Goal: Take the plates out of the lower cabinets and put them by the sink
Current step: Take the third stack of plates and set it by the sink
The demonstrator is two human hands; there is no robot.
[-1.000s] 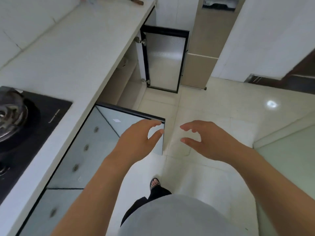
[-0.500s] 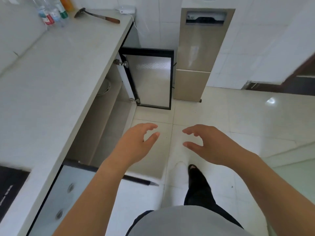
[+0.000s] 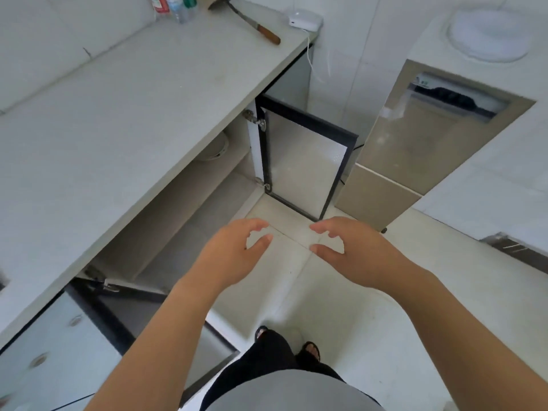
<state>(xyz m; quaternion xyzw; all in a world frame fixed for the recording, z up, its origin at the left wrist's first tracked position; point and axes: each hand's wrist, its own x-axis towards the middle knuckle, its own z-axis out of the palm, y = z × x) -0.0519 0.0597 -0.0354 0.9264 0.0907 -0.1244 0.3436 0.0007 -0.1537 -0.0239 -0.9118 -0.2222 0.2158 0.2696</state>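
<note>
Closer to the open lower cabinet (image 3: pixel 204 212) than 1 s ago, left hand (image 3: pixel 234 256) & right hand (image 3: pixel 353 253) hover mid-frame, fingers (image 3: pixel 252 224) loosely curled, holding nothing. Plates (image 3: pixel 214 148) sit on its shelf, centre-left, under the table (image 3: pixel 118 120); none moved yet

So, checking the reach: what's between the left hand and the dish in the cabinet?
Head view: only bare shelf lies between left hand and white dish.

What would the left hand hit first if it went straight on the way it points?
Probably the open cabinet door ahead; nothing shows between it and the left hand. If the reach slopes down, the floor comes first; depth is unclear.
</note>
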